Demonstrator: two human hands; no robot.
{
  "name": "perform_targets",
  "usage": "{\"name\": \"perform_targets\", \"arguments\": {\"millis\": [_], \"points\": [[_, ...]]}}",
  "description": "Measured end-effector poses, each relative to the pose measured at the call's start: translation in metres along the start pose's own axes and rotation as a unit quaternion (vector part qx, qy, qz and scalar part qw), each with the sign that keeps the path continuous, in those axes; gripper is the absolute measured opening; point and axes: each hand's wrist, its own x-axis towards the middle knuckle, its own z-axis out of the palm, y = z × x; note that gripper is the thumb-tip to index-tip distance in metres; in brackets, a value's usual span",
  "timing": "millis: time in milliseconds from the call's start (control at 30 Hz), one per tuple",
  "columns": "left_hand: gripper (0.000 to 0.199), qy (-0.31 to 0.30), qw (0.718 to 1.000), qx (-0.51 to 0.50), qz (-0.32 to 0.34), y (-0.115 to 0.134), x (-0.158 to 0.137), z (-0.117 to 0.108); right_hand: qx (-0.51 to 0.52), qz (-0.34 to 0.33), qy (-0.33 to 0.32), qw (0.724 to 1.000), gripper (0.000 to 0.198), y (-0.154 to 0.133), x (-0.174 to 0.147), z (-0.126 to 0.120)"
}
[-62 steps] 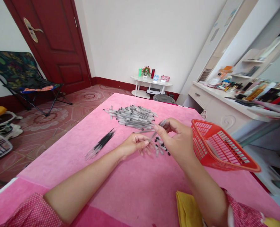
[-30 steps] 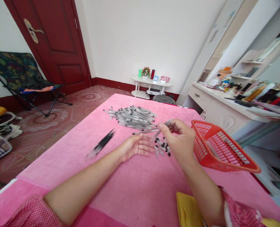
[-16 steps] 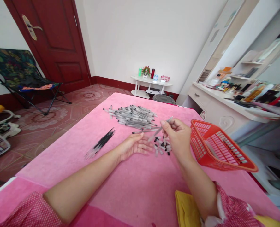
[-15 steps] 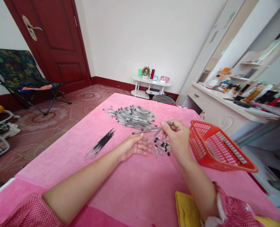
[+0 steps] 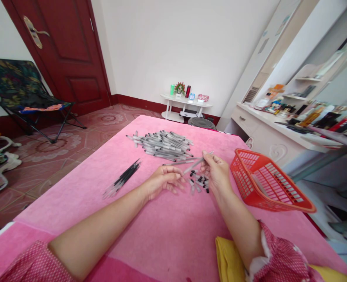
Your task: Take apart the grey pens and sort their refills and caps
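Observation:
A slim clear pen (image 5: 194, 166) is pinched between the thumb and fingers of my right hand (image 5: 217, 170), its lower end slanting down to the left. Close to that end is my left hand (image 5: 166, 182), palm turned inward and fingers apart; whether a fingertip touches the pen I cannot tell. Another pen (image 5: 177, 162) lies on the cloth just behind the two hands. Beyond it is a heap of clear pens with dark ends (image 5: 164, 145). Small pen caps (image 5: 199, 182), clear and black, are scattered beside my right hand. Left of my left hand lies a bundle of black ink refills (image 5: 123, 178).
A red plastic basket (image 5: 249, 192) stands at the right on the pink cloth (image 5: 161, 235). Folded yellow fabric (image 5: 229, 258) lies under my right forearm. A dresser (image 5: 267, 129) crowded with bottles is on the right; a folding chair (image 5: 20, 94) stands at the left.
My left hand's fingers have curled in and risen toward the pen's lower end. My right hand still grips the pen, and the whole view has shifted slightly.

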Motion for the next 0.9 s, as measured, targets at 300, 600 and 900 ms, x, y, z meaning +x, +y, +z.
{"name": "perform_targets", "arguments": {"millis": [300, 600, 900], "points": [[0.026, 0.038, 0.998, 0.054, -0.004, 0.003, -0.001, 0.006, -0.061, -0.096, 0.004, 0.994, 0.032, 0.001, -0.003, 0.002], [0.023, 0.059, 0.995, 0.082, 0.001, 0.001, 0.002, 0.003, -0.083, -0.123, -0.009, 0.989, 0.031, 0.002, -0.006, 0.004], [0.018, 0.064, 0.989, 0.132, 0.023, 0.004, 0.001, -0.002, 0.007, -0.147, 0.086, 0.985, 0.031, -0.009, 0.013, -0.014]]}}
